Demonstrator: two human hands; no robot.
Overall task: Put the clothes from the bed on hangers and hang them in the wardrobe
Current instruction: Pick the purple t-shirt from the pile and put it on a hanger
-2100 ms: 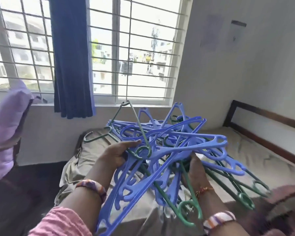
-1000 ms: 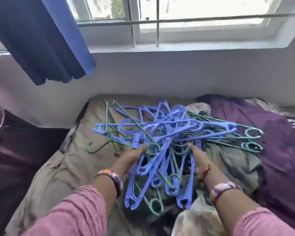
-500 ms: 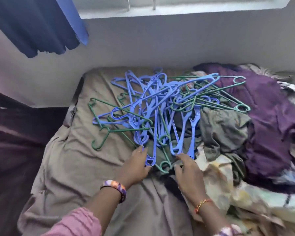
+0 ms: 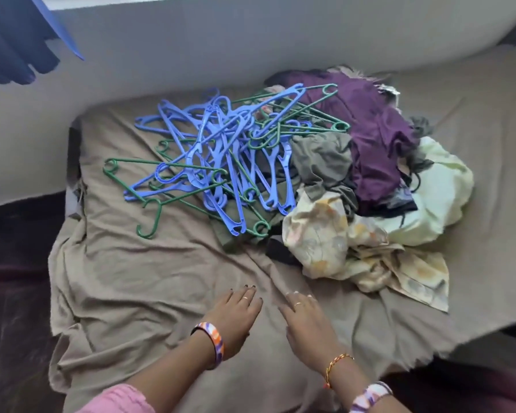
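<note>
A tangled heap of blue and green plastic hangers [image 4: 218, 156] lies on the bed, partly over the clothes. To its right is a pile of clothes: a purple garment [image 4: 376, 138], an olive one [image 4: 322, 162], a pale yellow floral one [image 4: 334, 242] and a light green one [image 4: 438, 192]. My left hand [image 4: 236, 314] and my right hand [image 4: 307, 320] hover side by side over the sheet near the bed's front edge. Both have straight fingers, hold nothing and are well short of the hangers.
The bed [image 4: 137, 281] is covered by a wrinkled tan sheet. A white wall [image 4: 191, 49] runs behind it, with a dark blue curtain [image 4: 15, 40] at the top left. Dark floor [image 4: 15, 293] lies left of the bed.
Both hands carried the hangers, set them down on the bed beside the clothes, let go and drew back toward me. The view tilted down from the window.
</note>
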